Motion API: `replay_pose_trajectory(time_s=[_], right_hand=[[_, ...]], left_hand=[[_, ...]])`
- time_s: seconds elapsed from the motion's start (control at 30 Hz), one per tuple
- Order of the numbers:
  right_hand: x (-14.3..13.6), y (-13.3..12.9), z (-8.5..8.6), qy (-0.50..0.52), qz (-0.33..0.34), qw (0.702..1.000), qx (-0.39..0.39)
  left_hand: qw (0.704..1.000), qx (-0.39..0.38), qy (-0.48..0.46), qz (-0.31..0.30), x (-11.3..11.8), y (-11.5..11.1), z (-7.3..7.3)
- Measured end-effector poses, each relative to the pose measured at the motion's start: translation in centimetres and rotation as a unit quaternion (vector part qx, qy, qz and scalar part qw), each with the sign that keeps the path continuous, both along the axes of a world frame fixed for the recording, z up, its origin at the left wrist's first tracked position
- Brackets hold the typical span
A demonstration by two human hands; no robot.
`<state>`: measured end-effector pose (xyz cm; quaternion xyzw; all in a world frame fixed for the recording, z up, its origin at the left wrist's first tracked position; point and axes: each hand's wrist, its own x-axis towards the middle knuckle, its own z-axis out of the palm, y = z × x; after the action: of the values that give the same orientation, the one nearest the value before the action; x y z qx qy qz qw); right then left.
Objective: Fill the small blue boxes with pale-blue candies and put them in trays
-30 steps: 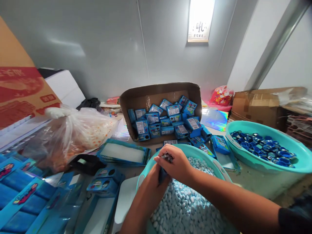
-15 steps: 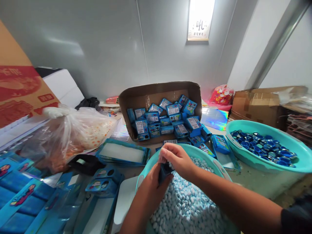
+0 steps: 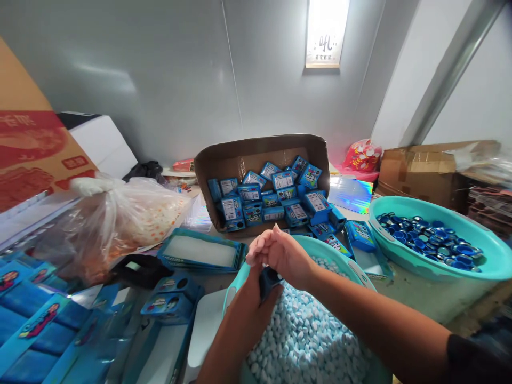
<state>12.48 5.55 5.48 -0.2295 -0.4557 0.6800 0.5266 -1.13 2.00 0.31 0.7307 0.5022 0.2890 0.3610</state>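
Observation:
My left hand (image 3: 261, 306) is closed around a small dark blue container (image 3: 268, 284), whose mouth points up. Part of the container is hidden behind my fingers. My right hand (image 3: 286, 257) is cupped against the container's top, its fingers stretched out to the left over my left hand. Whether any pieces lie under that palm cannot be seen. Both hands are above a turquoise tub (image 3: 236, 285) full of small pale blue and white candies (image 3: 312, 330).
Behind the tub, a tilted cardboard box (image 3: 262, 144) holds several blue printed boxes (image 3: 296, 213). At right, another turquoise basin (image 3: 434, 273) contains blue round caps (image 3: 436, 240). Flat blue trays (image 3: 200, 249), small blue boxes (image 3: 172, 301) and a tied plastic bag (image 3: 120, 218) lie left.
My right hand's fingers have gone from curled at the container's mouth to stretched out over it. My left hand keeps the container in nearly the same place.

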Motion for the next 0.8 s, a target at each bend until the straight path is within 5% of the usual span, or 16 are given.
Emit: replay_pose_trajectory(time_s=[0.33, 0.63, 0.8], right_hand=[[-0.47, 0.55, -0.21, 0.12, -0.081, 0.989, -0.032], [0.15, 0.0, -0.21, 0.107, 0.038, 0.993, -0.01], [0.37, -0.07, -0.19, 0.122, 0.053, 0.991, -0.002]], left_hand=[[1.0, 0.002, 0.012, -0.011, -0.08, 0.02, 0.36], [1.0, 0.014, 0.023, 0.005, -0.19, -0.23, 0.37], [1.0, 0.008, 0.014, 0.008, -0.05, -0.3, 0.6]])
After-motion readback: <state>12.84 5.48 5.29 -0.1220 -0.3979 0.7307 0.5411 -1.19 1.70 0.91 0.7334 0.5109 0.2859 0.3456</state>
